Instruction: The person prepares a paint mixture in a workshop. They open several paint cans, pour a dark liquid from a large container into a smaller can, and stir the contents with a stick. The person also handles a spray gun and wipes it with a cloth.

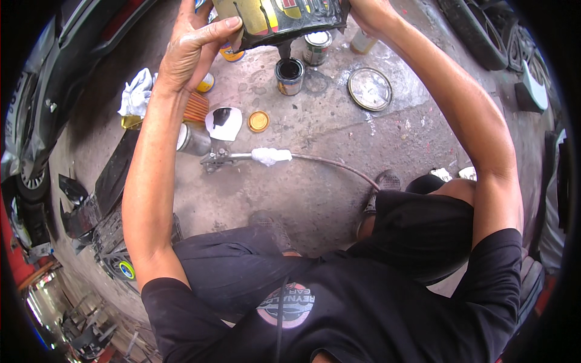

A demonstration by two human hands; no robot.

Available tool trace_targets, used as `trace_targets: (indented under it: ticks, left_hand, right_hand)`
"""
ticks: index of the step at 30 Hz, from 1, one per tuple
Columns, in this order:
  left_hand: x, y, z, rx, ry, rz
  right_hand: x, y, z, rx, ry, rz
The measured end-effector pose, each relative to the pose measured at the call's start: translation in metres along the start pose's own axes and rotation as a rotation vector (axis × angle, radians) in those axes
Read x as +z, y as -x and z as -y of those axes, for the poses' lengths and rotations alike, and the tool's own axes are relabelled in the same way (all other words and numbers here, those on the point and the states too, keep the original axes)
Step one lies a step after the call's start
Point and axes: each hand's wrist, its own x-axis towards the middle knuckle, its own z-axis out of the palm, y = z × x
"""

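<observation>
A large paint can point(272, 21), its yellow side streaked with black, is tipped over at the top edge of the picture. My left hand point(192, 51) grips its left end, the thumb lying along the side. At its right end is my right hand point(370, 17), with the fingers partly hidden. Thick black paint point(284, 49) runs from the rim down into a small open can point(290, 86) standing upright on the floor below. Just behind that small can stands another can point(317, 51) with a pale top.
Right of the cans lies a round metal lid point(370, 89). A gold lid point(258, 121) and a white paint-stained piece point(224, 124) lie nearer me. A spray gun point(219, 158) with a hose point(339, 164) crosses the floor. Car parts point(91, 212) are at left, tyres point(481, 36) far right.
</observation>
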Motion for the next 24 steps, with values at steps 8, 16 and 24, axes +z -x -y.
trace_targets:
  ticks: [8,16,24]
  left_hand:
    - [0.001,0.0004,-0.0013,-0.013,-0.012,0.009]
    - [-0.0013,-0.0005,0.0016,-0.015,-0.009,-0.005]
    - [-0.0014,-0.0002,0.0021,-0.003,0.003,0.013]
  right_hand:
    - [0.0008,-0.0024,-0.0013,-0.028,-0.018,-0.017]
    - [-0.0021,-0.0027,-0.0012,0.0,-0.032,0.0]
    - [0.0002,-0.0006,0.0017,0.021,-0.033,-0.016]
